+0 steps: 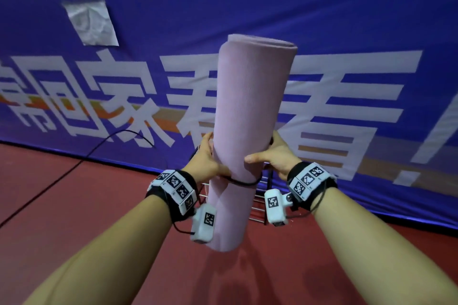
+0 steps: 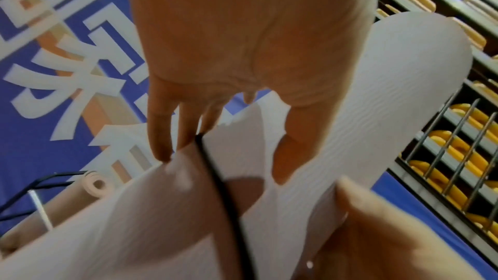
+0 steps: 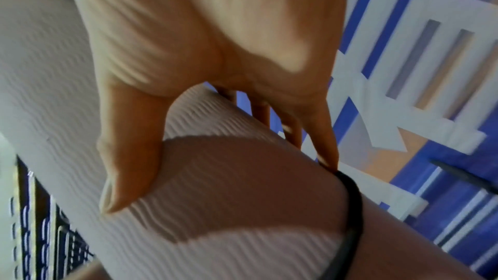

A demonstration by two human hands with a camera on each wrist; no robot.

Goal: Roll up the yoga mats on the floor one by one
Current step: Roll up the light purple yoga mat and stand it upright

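Note:
A rolled pink yoga mat [image 1: 250, 96] stands upright in the air in front of me. My left hand [image 1: 210, 156] grips its left side and my right hand [image 1: 270, 156] grips its right side, both around the lower third. A black elastic band [image 1: 245, 183] circles the roll just under my hands. In the left wrist view my fingers [image 2: 161, 131] lie on the mat [image 2: 404, 93] where the band [image 2: 223, 188] crosses. In the right wrist view my thumb [image 3: 126, 167] presses the ribbed mat [image 3: 215, 178] and my fingertips touch the band [image 3: 353, 199].
A blue banner [image 1: 347, 32] with white characters runs along the back, above the red floor [image 1: 99, 205]. A metal rack [image 1: 260, 208] stands behind the mat, and another rolled mat [image 2: 94, 184] lies there. A black cable [image 1: 74, 168] trails left. Orange seats [image 2: 458, 157] rise behind railings.

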